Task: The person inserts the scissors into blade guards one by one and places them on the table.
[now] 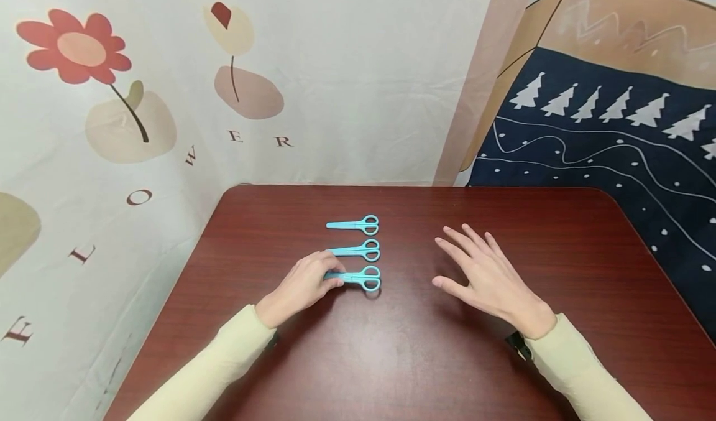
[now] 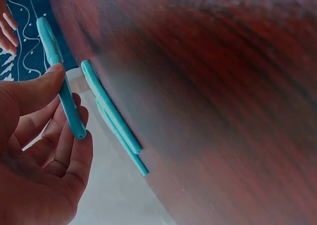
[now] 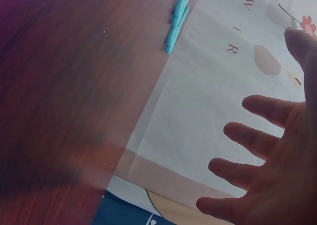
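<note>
My left hand (image 1: 304, 281) pinches the nearest pair of scissors (image 1: 366, 278) by its covered blade, between thumb and fingers. In the left wrist view these light-blue scissors (image 2: 72, 113) are lifted off the table. Beyond them lie two more light-blue scissors, a middle pair (image 1: 358, 250) and a far pair (image 1: 352, 225), one behind the other with their handle loops to the right. Over the table's right half hovers my right hand (image 1: 489, 278), fingers spread and straight, holding nothing. Its fingers also show spread in the right wrist view.
The dark red-brown wooden table (image 1: 391, 359) has a glossy top. Behind it hangs a pale curtain (image 1: 358, 85) with printed flowers and letters. A navy printed cloth (image 1: 593, 141) with white trees hangs at the right.
</note>
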The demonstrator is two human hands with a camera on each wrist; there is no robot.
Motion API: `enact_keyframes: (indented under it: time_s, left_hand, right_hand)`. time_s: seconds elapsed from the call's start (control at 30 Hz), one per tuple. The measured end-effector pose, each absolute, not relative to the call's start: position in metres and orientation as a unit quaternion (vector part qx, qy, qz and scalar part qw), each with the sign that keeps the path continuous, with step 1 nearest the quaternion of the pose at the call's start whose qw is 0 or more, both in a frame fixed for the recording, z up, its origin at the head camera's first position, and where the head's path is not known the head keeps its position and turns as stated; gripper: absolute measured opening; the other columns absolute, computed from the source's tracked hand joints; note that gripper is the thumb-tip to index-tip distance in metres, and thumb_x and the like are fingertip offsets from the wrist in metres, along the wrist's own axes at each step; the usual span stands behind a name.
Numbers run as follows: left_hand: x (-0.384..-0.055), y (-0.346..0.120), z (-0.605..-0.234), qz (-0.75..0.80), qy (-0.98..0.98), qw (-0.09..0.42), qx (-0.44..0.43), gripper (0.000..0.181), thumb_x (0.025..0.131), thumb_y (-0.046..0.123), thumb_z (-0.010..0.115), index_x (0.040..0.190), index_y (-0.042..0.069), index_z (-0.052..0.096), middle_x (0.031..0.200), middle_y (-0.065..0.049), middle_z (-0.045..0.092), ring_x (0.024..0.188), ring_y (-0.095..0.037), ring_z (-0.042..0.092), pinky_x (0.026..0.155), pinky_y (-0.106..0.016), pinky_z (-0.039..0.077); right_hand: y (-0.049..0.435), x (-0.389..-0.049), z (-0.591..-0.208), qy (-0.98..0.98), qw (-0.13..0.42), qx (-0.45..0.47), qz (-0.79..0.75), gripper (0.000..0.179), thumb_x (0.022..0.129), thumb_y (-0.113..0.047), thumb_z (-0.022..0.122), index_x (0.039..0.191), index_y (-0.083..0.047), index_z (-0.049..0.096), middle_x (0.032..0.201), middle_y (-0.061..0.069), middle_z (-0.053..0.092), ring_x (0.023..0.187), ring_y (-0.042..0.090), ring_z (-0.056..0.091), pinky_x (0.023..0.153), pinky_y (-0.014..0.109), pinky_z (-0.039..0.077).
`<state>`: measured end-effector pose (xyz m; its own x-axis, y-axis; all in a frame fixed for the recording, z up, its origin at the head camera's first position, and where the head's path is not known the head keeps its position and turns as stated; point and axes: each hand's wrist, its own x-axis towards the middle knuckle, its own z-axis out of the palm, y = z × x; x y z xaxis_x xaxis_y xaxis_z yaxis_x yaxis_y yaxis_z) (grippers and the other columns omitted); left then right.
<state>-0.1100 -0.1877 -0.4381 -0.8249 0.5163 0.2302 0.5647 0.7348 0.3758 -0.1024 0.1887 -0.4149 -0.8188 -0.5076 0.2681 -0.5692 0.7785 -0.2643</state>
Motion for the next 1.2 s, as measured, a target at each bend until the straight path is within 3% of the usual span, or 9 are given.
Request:
enact_keyframes:
  time_s: [0.27, 0.63, 0.87, 1.03, 1.2]
  left_hand:
    - [-0.117, -0.188, -0.442, -0.263, -0.92, 0.008, -0.289, 0.014, 0.082, 0.012, 0.088, 0.09, 0.016, 0.078, 0.087, 0.008, 0.067, 0.079, -0.015, 0.064, 0.071, -0.029, 0.052]
    - [-0.119, -0.19, -0.448, -0.262, -0.924, -0.032, -0.276, 0.012, 0.081, 0.014, 0.088, 0.087, 0.018, 0.078, 0.081, 0.013, 0.066, 0.075, -0.009, 0.059, 0.069, -0.026, 0.049]
    - [-0.121, -0.187, -0.449, -0.268, -0.919, -0.048, -0.284, 0.014, 0.079, 0.012, 0.089, 0.087, 0.016, 0.078, 0.079, 0.01, 0.062, 0.073, -0.006, 0.057, 0.066, -0.024, 0.049]
    - [-0.12, -0.189, -0.447, -0.263, -0.916, -0.039, -0.301, 0.02, 0.081, 0.017, 0.09, 0.097, 0.011, 0.079, 0.088, 0.004, 0.066, 0.079, -0.012, 0.061, 0.071, -0.027, 0.051]
    - [-0.113, -0.197, -0.443, -0.282, -0.915, -0.03, -0.286, 0.036, 0.087, 0.027, 0.086, 0.117, 0.009, 0.075, 0.108, -0.003, 0.068, 0.095, -0.019, 0.064, 0.083, -0.034, 0.053]
  right_hand:
    - [0.19, -0.103, -0.415, -0.939, 0.097, 0.285, 0.165, 0.076, 0.094, -0.06, 0.067, 0.153, -0.015, 0.052, 0.159, 0.008, 0.045, 0.15, 0.038, 0.033, 0.117, 0.069, 0.023]
    - [0.192, -0.102, -0.413, -0.942, 0.079, 0.28, 0.167, 0.078, 0.094, -0.062, 0.065, 0.154, -0.014, 0.049, 0.159, 0.01, 0.045, 0.151, 0.038, 0.031, 0.116, 0.069, 0.025]
    - [0.196, -0.101, -0.411, -0.944, 0.079, 0.272, 0.171, 0.079, 0.095, -0.061, 0.066, 0.155, -0.013, 0.048, 0.16, 0.011, 0.044, 0.151, 0.039, 0.03, 0.117, 0.068, 0.024]
    - [0.198, -0.101, -0.411, -0.945, 0.076, 0.266, 0.173, 0.08, 0.095, -0.06, 0.066, 0.156, -0.012, 0.046, 0.159, 0.011, 0.044, 0.151, 0.039, 0.03, 0.116, 0.068, 0.025]
    - [0.203, -0.102, -0.411, -0.947, 0.079, 0.26, 0.171, 0.079, 0.096, -0.059, 0.065, 0.156, -0.013, 0.046, 0.159, 0.012, 0.044, 0.15, 0.041, 0.031, 0.115, 0.069, 0.026]
